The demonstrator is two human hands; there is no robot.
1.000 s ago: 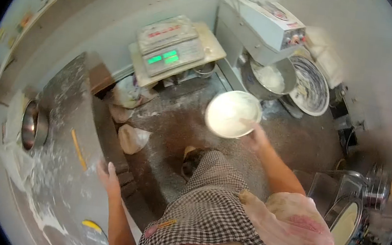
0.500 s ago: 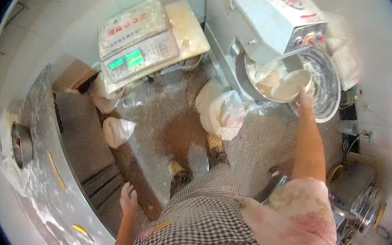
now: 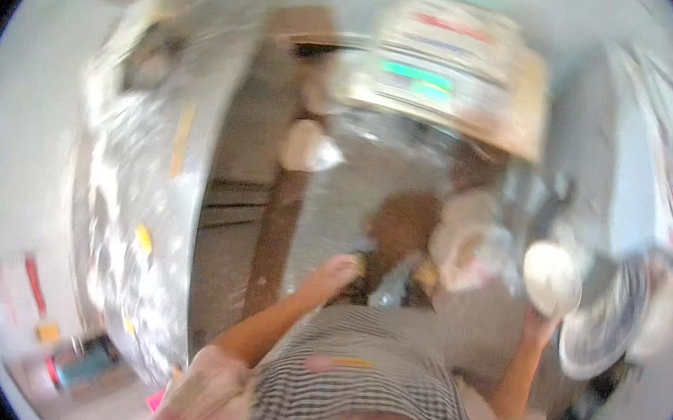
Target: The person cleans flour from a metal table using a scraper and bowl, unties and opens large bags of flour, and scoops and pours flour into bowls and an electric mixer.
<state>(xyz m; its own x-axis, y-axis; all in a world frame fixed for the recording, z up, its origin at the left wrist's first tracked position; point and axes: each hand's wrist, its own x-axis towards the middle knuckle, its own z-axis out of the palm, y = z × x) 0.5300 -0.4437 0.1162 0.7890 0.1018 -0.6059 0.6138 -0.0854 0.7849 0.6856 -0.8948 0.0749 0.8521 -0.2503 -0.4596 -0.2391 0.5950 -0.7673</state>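
My right hand [image 3: 541,323] is closed on the near rim of a pale round bowl [image 3: 553,278]. The bowl is held above the floor, between the white bag and the mixer; the blur hides what is in it. Just right of it is the mixer's large metal bowl [image 3: 601,331], with white streaks inside. My left hand [image 3: 338,271] hangs over the floor in front of the apron, and no object shows in it. Motion smears its fingers.
A digital scale [image 3: 442,81] with green displays stands on a board at the back. Left is a floury metal worktable [image 3: 138,204] with yellow strips on it. A white plastic bag [image 3: 472,254] sits on the floor near my feet. The mixer body [image 3: 650,154] rises at the right.
My view has swung left, so the scale and mixer appear farther right. The pale bowl has come out of the mixer bowl in my right hand. My left hand has moved forward.
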